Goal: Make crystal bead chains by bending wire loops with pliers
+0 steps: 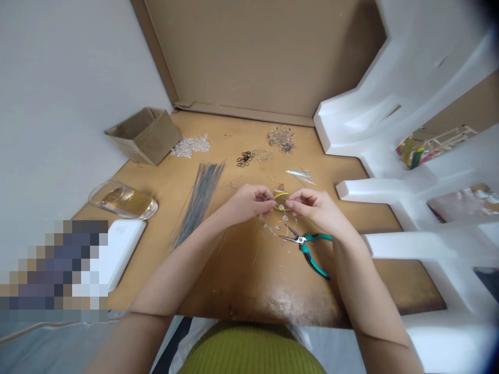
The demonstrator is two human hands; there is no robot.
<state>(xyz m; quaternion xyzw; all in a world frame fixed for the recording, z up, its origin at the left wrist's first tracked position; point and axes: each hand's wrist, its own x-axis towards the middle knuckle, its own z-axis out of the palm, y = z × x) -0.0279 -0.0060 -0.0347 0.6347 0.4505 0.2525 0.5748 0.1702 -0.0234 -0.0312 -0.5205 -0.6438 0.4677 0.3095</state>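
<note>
My left hand [255,201] and my right hand [310,205] face each other over the middle of the table. Both are closed in a pinch on a thin wire strung with clear beads [281,207]. More clear beads [277,227] hang or lie just below the fingers, along the curving wire. Behind the wire, between my hands, shows a yellow ring-shaped item [281,196], partly covered. Pliers with green and black handles [302,240] lie with jaws open, close under my right hand. The wire's ends inside my fingertips are hidden.
Left of my hands lies a bundle of grey wires [200,200]. Beyond are a cardboard box [144,136], piled clear beads [191,146], black rings [245,159], small wire pieces [283,139] and thin pins [301,176]. A glass of amber liquid [125,200] stands left; white foam [362,189] borders the right.
</note>
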